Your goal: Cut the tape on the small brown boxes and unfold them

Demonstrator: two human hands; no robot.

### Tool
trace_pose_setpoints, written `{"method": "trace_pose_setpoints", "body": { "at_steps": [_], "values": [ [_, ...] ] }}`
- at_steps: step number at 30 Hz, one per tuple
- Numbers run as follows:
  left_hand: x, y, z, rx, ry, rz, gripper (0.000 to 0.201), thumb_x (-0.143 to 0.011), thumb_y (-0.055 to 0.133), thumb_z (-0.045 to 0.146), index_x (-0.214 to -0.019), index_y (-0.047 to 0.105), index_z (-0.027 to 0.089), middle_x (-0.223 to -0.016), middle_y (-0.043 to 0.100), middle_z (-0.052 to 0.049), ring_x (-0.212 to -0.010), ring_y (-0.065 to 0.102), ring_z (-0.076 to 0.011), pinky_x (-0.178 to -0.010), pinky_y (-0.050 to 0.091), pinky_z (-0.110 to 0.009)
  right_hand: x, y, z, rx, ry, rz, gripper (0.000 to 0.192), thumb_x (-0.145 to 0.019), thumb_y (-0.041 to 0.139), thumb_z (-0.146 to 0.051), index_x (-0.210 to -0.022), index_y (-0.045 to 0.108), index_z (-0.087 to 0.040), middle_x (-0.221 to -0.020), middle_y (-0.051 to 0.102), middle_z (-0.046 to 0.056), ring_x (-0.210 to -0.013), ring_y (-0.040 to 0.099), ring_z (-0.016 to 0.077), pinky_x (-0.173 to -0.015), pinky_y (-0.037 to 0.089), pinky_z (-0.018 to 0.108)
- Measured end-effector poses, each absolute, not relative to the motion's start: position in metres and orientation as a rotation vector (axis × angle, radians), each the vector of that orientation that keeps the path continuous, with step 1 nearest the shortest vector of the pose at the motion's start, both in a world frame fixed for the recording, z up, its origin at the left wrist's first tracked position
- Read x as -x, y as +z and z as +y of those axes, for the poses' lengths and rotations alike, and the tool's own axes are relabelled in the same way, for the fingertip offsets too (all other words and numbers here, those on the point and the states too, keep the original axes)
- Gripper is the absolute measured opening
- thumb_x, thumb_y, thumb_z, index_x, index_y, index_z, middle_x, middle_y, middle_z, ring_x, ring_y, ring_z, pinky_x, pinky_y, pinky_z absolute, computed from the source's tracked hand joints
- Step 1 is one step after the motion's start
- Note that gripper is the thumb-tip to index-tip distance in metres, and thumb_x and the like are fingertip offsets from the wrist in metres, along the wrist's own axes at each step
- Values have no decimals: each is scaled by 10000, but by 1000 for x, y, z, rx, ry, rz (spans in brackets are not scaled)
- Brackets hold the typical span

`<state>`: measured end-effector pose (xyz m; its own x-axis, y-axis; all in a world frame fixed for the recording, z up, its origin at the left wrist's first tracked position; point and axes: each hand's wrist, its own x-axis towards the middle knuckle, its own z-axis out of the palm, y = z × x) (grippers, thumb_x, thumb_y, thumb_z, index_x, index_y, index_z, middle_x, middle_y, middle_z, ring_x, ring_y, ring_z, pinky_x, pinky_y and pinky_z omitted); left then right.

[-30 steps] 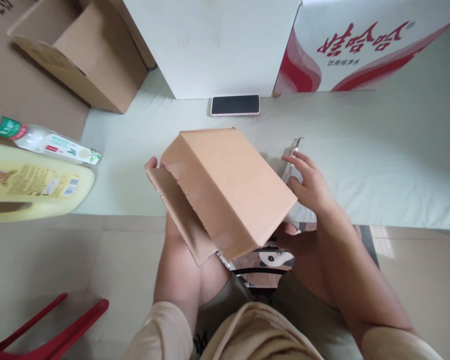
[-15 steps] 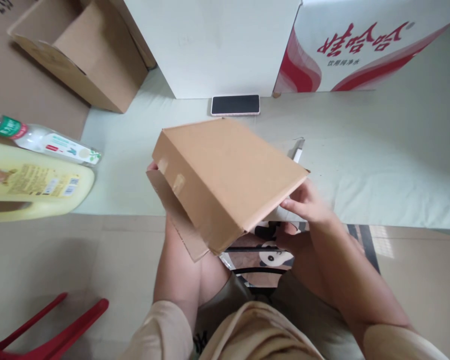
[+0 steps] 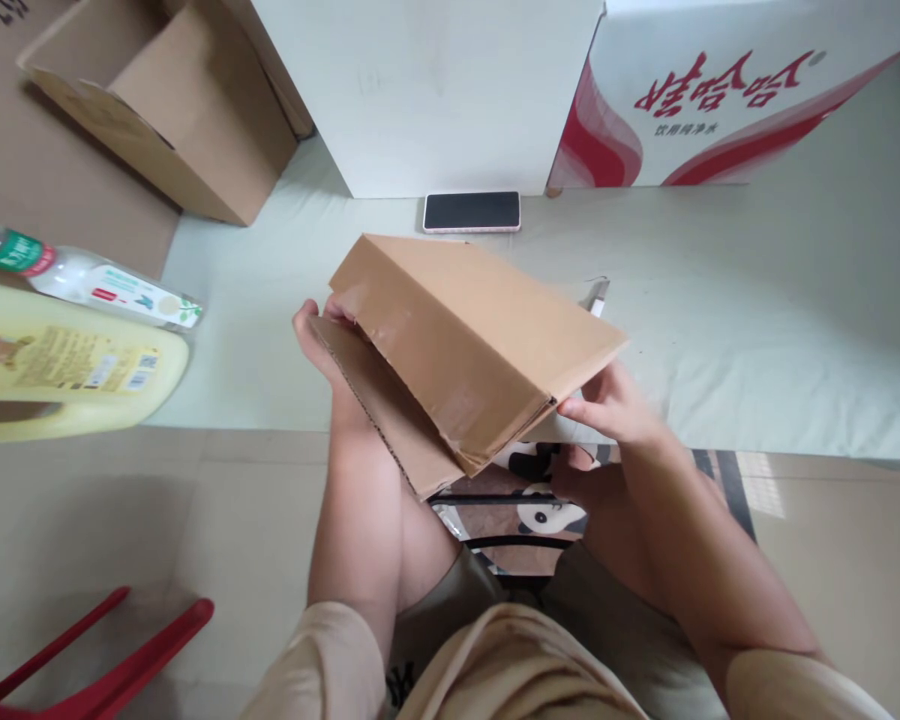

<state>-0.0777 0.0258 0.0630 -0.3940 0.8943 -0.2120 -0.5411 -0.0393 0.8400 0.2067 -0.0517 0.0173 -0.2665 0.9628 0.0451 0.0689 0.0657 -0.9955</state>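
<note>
The person is holding a flat brown cardboard box (image 3: pixel 480 340) up over the near edge of the worktop (image 3: pixel 757 330), tilted so its far side is rising. The left hand (image 3: pixel 326 345) is cupping the box's left end from beneath, fingers curled round a loose flap (image 3: pixel 386 420) that is hanging open below the box. The right hand (image 3: pixel 615 410) is pinching the box's right corner, its grip pressed together on the cardboard edge.

The box is being carried only at its two ends, and that loose flap is sagging. If the left grip is slackening, I judge the flap could fold away and the box could drop towards the person's lap. A small blade-like tool (image 3: pixel 594 296), half hidden behind the box's far right corner, is lying on the worktop; a careless lowering of the box could knock or land on it.

The worktop is covered in a pale greenish cloth. A phone (image 3: pixel 471 211) is lying face down near the back, just before a white box (image 3: pixel 427 90) and a red-and-white printed carton (image 3: pixel 720 90). An open cardboard carton (image 3: pixel 172 110) is standing at the far left, with a plastic bottle (image 3: pixel 90 285) and a yellow jug (image 3: pixel 60 360) lying on their sides nearer. Beige floor tiles and a red chair leg (image 3: pixel 105 670) are showing below.
</note>
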Motion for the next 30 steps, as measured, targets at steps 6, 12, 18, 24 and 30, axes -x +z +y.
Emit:
{"method": "trace_pose_setpoints", "body": {
  "at_steps": [6,12,18,24,30],
  "values": [
    [78,62,22,-381,1682,896,456,-917,352,607,-681,448,230,-576,449,-6,-553,500,-154,-565,403,-304,-207,18,-50,1075,1263,-1489,942,-687,859,-725,-1447,572,-247,-1300,711,144,-1378,615,367,-1241,465,586],
    [74,61,19,-465,1830,750,408,-958,397,560,-744,476,222,-690,537,1,-663,559,-145,-733,484,-299,-210,20,-49,1082,1152,-1592,915,-691,851,-737,-1420,595,-247,-1320,715,151,-1334,650,369,-1215,496,586],
    [74,48,20,-759,1666,1210,471,-828,737,480,-1225,539,324,-1171,681,-35,-1079,662,-229,-947,528,-362,-209,15,-48,1116,940,-1692,758,-696,870,-696,-1265,665,-239,-1230,748,136,-1269,685,367,-1189,521,589],
    [82,13,31,-1037,1214,1465,378,-846,694,581,-953,702,219,-1078,752,-97,-1150,687,-309,-1033,534,-445,-202,3,-45,1333,945,-1581,721,-781,800,-682,-1326,640,-239,-1121,755,144,-1218,703,365,-1122,558,624],
    [78,8,29,-1017,1158,1336,514,-813,699,723,-822,706,209,-845,751,-76,-984,736,-295,-862,585,-404,-198,4,-43,1366,906,-1442,839,-707,876,-647,-1356,556,-223,-1187,724,169,-1235,674,393,-1104,533,673]
  ]
}}
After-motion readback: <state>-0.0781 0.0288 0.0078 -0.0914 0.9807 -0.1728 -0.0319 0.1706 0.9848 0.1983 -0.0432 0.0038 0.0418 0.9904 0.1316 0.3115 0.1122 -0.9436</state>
